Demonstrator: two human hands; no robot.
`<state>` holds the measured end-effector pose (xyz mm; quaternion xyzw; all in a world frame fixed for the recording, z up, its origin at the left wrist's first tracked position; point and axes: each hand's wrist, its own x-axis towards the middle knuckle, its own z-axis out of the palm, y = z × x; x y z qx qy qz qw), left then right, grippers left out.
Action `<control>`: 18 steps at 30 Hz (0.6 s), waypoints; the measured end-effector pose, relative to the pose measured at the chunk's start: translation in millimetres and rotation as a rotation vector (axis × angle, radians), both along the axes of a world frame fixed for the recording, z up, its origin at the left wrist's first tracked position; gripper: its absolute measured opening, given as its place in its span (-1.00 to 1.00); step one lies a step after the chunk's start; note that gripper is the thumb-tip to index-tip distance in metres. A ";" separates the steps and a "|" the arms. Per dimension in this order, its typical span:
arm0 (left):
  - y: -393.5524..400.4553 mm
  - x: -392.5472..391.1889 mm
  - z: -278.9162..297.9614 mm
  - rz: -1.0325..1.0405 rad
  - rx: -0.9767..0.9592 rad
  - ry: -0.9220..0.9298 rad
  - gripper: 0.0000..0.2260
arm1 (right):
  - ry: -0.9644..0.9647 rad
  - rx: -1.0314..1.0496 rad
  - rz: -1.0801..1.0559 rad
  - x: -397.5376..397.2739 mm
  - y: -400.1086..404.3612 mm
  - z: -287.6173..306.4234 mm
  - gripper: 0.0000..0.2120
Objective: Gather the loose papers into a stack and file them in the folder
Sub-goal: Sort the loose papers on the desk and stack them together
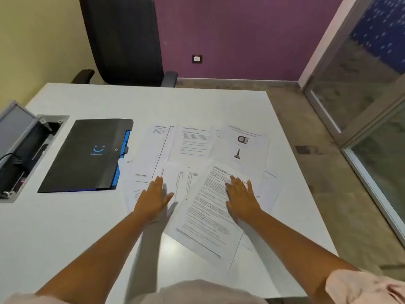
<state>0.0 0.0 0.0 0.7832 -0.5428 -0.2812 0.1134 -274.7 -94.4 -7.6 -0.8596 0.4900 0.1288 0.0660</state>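
Head view: a white table (65,227) seen from above, both bare forearms reaching forward over it.
Papers: loose white printed sheets (192,145) lie fanned and overlapping at odd angles across the middle and right of the table. Most carry blocks of fine black text, too small to read; one far sheet (242,145) shows two dark pictures, one above the other.
Nearest sheet: a text page (203,218) tilted on top of the others, its lower corner toward the person.
Folder: a black folder (87,154) lies closed and flat left of the papers, with a blue smile mark on its cover and blue tabs along its right edge, just beside the leftmost sheets.
Left hand: the left hand (153,198) lies flat, fingers straight, on the left sheets, gripping nothing.
Right hand: the right hand (242,197) rests flat, fingers spread, on the tilted page, gripping nothing.
Behind: a black office chair (125,38) at the far edge.
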 end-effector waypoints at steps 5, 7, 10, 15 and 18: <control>9.9 -0.1 -17.3 -0.118 0.316 -0.118 -0.33 | 0.114 0.175 0.052 -6.4 5.9 -14.8 -0.47; 14.5 -4.5 -21.9 -0.153 0.367 -0.152 -0.27 | 0.093 0.213 0.031 -6.4 6.1 -18.4 -0.46; 16.6 -9.3 -22.8 -0.144 0.366 -0.167 -0.21 | 0.076 0.228 0.017 -7.9 5.1 -20.8 -0.45; 20.7 -14.2 -19.9 -0.148 0.372 -0.195 -0.22 | 0.025 0.230 -0.007 -7.7 8.8 -22.6 -0.46; 18.1 -18.3 -19.4 -0.106 0.319 -0.201 -0.29 | -0.087 0.252 -0.062 -1.8 5.9 -15.1 -0.48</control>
